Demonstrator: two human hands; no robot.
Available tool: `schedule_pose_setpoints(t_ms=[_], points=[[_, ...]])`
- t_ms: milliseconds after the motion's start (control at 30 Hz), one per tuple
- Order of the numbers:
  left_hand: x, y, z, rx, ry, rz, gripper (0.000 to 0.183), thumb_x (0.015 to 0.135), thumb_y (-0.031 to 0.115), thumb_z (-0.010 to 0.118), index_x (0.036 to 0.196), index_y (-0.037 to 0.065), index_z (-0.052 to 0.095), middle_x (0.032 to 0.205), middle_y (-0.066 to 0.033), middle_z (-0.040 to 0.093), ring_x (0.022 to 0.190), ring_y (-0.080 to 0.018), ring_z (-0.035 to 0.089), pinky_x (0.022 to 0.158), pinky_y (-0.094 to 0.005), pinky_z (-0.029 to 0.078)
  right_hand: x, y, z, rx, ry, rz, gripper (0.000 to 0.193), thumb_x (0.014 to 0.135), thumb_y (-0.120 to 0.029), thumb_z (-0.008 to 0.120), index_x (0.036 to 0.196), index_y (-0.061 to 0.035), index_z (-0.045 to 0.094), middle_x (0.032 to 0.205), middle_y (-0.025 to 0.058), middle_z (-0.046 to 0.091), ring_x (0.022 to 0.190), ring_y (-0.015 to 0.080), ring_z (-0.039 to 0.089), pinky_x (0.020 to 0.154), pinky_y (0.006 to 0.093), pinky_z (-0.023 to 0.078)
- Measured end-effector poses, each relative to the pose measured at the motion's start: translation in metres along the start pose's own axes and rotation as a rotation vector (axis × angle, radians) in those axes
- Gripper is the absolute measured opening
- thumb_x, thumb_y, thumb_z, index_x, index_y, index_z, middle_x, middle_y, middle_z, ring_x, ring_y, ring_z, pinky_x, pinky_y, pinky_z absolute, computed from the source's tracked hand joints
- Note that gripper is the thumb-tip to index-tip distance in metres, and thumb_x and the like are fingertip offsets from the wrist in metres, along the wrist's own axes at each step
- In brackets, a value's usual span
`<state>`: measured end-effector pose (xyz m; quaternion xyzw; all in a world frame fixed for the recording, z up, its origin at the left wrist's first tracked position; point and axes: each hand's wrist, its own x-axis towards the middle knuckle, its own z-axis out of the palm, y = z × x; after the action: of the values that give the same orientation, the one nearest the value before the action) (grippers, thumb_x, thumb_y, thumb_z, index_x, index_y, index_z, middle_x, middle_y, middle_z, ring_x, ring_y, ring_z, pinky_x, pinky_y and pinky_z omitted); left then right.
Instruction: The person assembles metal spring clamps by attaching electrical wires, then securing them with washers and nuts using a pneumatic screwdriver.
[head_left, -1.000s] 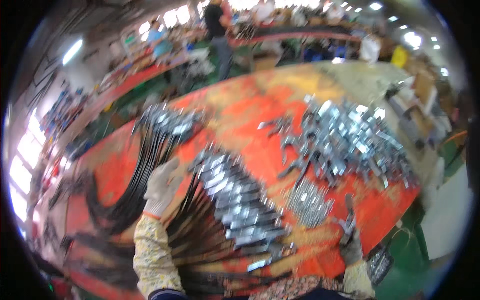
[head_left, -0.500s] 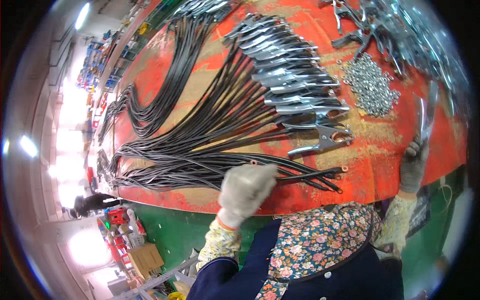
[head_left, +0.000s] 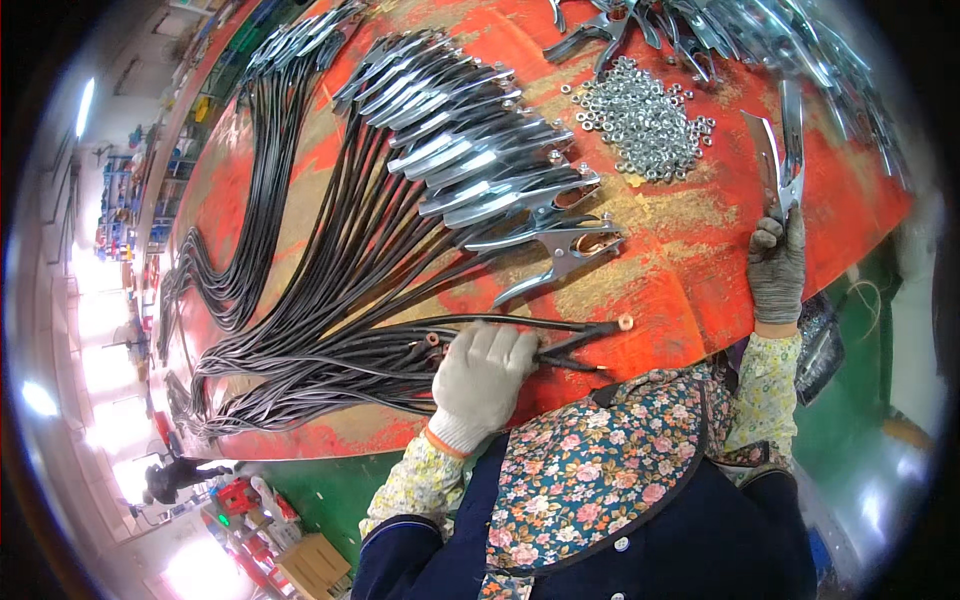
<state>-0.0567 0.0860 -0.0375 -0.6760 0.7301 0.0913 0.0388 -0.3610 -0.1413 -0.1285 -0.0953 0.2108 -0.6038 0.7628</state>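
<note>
My left hand [head_left: 483,380], in a pale work glove, lies over a bunch of black cables [head_left: 350,375] at the table's near edge, with its fingers curled round some of them. A cable end with a copper ring lug [head_left: 626,322] sticks out to the right of that hand. In my right hand [head_left: 778,260], gloved in grey, a metal spring clamp [head_left: 789,150] stands upright, held by its lower end with its two handles spread at the top. Beyond my left hand, a row of similar clamps [head_left: 470,165] fixed to cables fans out over the table.
A heap of small metal nuts [head_left: 640,120] lies on the worn red tabletop [head_left: 655,265]. Past it, loose clamps [head_left: 700,30] pile up at the far right. Another cable bundle [head_left: 265,170] with clamps is at the far left. A cardboard box [head_left: 312,567] stands at lower left.
My left hand has come down onto the cables and closed. My right hand has brought the clamp farther in over the table and turned it. The view has swung, shifting the table leftward.
</note>
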Motion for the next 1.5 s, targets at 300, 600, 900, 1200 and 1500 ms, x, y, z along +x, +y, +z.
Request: schedule_pose_setpoints(t_ms=[300, 600, 900, 1200, 1500], points=[[0.019, 0.003, -0.022, 0.098, -0.186, -0.041, 0.020, 0.088, 0.029, 0.054, 0.098, 0.013, 0.061, 0.063, -0.0009, 0.064, 0.062, -0.0233, 0.067, 0.046, -0.0360, 0.049, -0.001, -0.001, 0.000, -0.017, 0.026, -0.021, 0.026, 0.097, -0.017, 0.057, 0.119, -0.0049, 0.055, 0.104, 0.0104, 0.057, 0.073, 0.0083, 0.046, 0.062, 0.0192, 0.046], [0.037, -0.007, -0.021, 0.191, -0.008, 0.139, 0.020, 0.080, 0.034, 0.064, 0.090, 0.016, 0.060, 0.070, 0.0011, 0.063, 0.066, -0.0154, 0.064, 0.056, -0.0318, 0.048, -0.001, -0.002, 0.000, -0.049, 0.044, -0.036, 0.025, 0.096, -0.017, 0.058, 0.118, -0.0052, 0.054, 0.104, 0.0096, 0.058, 0.074, 0.0089, 0.047, 0.062, 0.0199, 0.046], [0.098, -0.006, -0.035, 0.265, 0.310, 0.020, 0.060, 0.066, 0.054, 0.070, 0.104, 0.009, 0.060, 0.084, 0.0001, 0.055, 0.074, -0.0174, 0.054, 0.066, -0.0335, 0.042, -0.012, 0.003, 0.015, -0.070, 0.208, -0.062, 0.020, 0.098, -0.019, 0.056, 0.112, -0.0051, 0.053, 0.087, 0.0019, 0.049, 0.072, 0.0089, 0.046, 0.060, 0.0206, 0.043], [0.102, -0.012, -0.027, 0.208, 0.391, 0.031, 0.046, 0.058, 0.048, 0.076, 0.083, 0.014, 0.058, 0.078, 0.0001, 0.053, 0.077, -0.0208, 0.054, 0.070, -0.0364, 0.040, -0.003, -0.001, 0.004, -0.039, 0.157, -0.074, 0.024, 0.097, -0.020, 0.057, 0.116, -0.0048, 0.054, 0.095, 0.0045, 0.056, 0.072, 0.0079, 0.048, 0.059, 0.0197, 0.045], [0.110, -0.038, -0.001, 0.556, 0.605, 0.087, 0.060, 0.086, 0.035, 0.048, 0.143, 0.021, 0.039, 0.145, -0.0095, 0.038, 0.133, -0.0317, 0.038, 0.111, -0.0560, 0.030, 0.004, -0.003, -0.018, 0.174, -0.061, 0.028, 0.025, 0.097, -0.017, 0.057, 0.118, -0.0049, 0.053, 0.086, -0.0011, 0.045, 0.073, 0.0080, 0.039, 0.062, 0.0210, 0.041]])
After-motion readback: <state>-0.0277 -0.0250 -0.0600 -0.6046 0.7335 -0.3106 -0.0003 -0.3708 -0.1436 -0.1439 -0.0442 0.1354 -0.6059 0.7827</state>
